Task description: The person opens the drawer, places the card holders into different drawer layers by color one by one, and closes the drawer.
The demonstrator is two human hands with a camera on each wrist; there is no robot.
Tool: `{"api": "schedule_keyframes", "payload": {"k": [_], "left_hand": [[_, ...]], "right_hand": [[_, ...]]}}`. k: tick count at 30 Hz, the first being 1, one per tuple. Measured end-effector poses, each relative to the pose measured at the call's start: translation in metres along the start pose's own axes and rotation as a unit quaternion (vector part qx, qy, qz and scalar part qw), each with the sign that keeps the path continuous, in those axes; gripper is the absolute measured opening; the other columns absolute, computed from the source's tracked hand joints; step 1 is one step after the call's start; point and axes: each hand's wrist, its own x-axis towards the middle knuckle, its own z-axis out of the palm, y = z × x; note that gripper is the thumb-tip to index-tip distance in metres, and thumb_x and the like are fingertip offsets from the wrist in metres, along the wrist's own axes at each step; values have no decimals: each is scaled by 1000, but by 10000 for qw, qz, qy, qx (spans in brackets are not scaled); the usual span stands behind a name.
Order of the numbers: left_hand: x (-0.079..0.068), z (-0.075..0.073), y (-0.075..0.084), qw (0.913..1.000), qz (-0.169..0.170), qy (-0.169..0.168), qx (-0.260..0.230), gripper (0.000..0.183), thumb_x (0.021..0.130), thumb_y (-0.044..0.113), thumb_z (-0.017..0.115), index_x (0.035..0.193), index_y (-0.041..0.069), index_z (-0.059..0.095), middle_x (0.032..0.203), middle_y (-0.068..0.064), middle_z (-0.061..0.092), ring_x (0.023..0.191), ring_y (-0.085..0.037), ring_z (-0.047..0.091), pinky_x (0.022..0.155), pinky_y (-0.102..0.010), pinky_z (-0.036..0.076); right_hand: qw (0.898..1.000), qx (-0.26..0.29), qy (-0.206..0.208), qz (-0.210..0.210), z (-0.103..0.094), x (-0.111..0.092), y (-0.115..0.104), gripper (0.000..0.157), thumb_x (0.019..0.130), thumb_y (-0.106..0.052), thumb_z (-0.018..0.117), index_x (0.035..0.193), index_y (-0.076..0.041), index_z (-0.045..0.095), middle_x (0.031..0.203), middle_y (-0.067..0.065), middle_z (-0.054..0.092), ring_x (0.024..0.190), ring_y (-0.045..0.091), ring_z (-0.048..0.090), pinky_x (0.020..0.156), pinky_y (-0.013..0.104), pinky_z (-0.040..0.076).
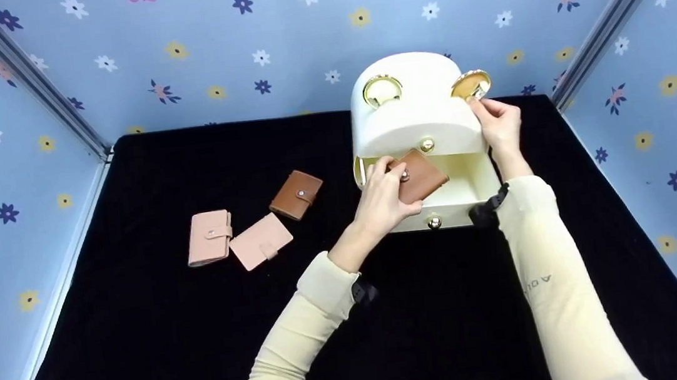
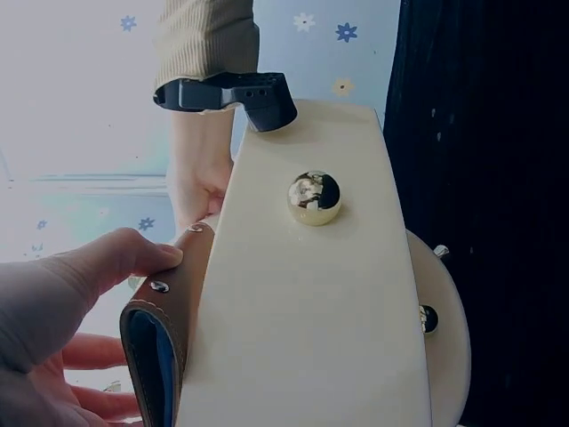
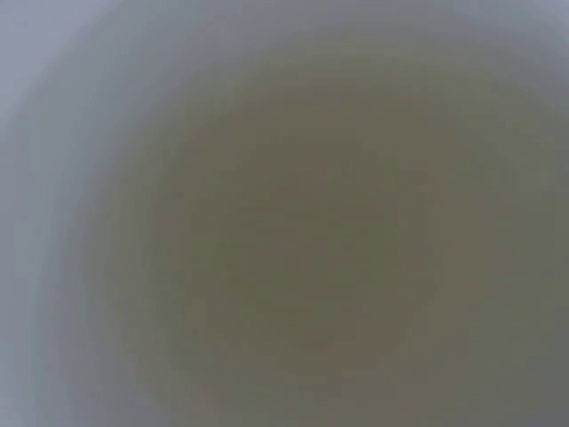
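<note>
The fingers of the left hand (image 1: 380,201) are bent partway in, and a brown wallet (image 1: 426,176) is pinched between them and the thumb. The wallet is held tilted over a pulled-out drawer (image 1: 471,179), whose gold knob (image 1: 434,222) is seen just below the fingers. Above them, the white cabinet (image 1: 415,109) is stood upright. Farther up and to the right, the bent fingers of the right hand (image 1: 503,128) are placed at the lower edge of a gold-rimmed disc (image 1: 471,84); whether it is gripped cannot be told, as the right wrist view is blurred. Well to the left of the left fingers, another brown wallet (image 1: 296,195) and two pink wallets (image 1: 209,238) are laid on the black tabletop (image 1: 141,349).
</note>
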Motion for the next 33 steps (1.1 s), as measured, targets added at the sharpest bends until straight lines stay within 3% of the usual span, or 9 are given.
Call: {"api": "schedule_keyframes", "payload": {"k": [8, 13, 19, 23, 27, 33], "left_hand": [[13, 1, 1, 9991, 19, -401, -138, 49, 63, 25, 74, 105, 5, 61, 118, -12, 46, 103, -26, 41, 88, -28, 36], [18, 3, 2, 9972, 23, -733, -172, 59, 64, 27, 75, 116, 4, 57, 120, -10, 46, 105, -25, 41, 89, -28, 37], [25, 8, 1, 9951, 394, -885, -175, 61, 65, 27, 75, 118, 2, 55, 124, -12, 44, 110, -24, 40, 94, -26, 32], [26, 11, 0, 9933, 443, -1027, -274, 63, 69, 27, 75, 122, 1, 52, 130, -11, 41, 117, -23, 36, 99, -25, 27], [25, 11, 0, 9937, 415, -984, -348, 60, 72, 28, 73, 122, 1, 52, 130, -9, 41, 120, -23, 36, 100, -26, 26], [25, 7, -5, 9960, 455, -652, -401, 50, 77, 28, 68, 118, 1, 55, 124, -8, 46, 114, -21, 41, 97, -25, 30]], "right_hand": [[10000, 44, -24, -19, 1, 1, -1, 29, 73, -27, 72, 93, -5, 71, 74, -4, 64, 63, 7, 57, 59, 17, 45], [9997, 221, -44, -34, 1, 1, 0, 24, 73, -24, 73, 89, -6, 72, 71, -5, 64, 62, 7, 57, 58, 17, 45], [9999, 110, 17, -24, 1, 0, 1, 25, 72, -25, 73, 88, -6, 72, 70, -5, 63, 62, 7, 56, 58, 17, 44], [10000, 67, 27, 32, 1, 0, 1, 27, 72, -26, 73, 90, -7, 72, 73, -5, 64, 65, 7, 56, 59, 17, 44], [10000, 72, 24, 9, 1, 0, 1, 26, 72, -26, 73, 90, -6, 72, 74, -4, 65, 65, 7, 57, 60, 17, 44], [10000, 9, 36, -27, 0, 1, 2, 25, 73, -26, 73, 89, -7, 72, 74, -5, 64, 66, 7, 56, 60, 16, 44]]}}
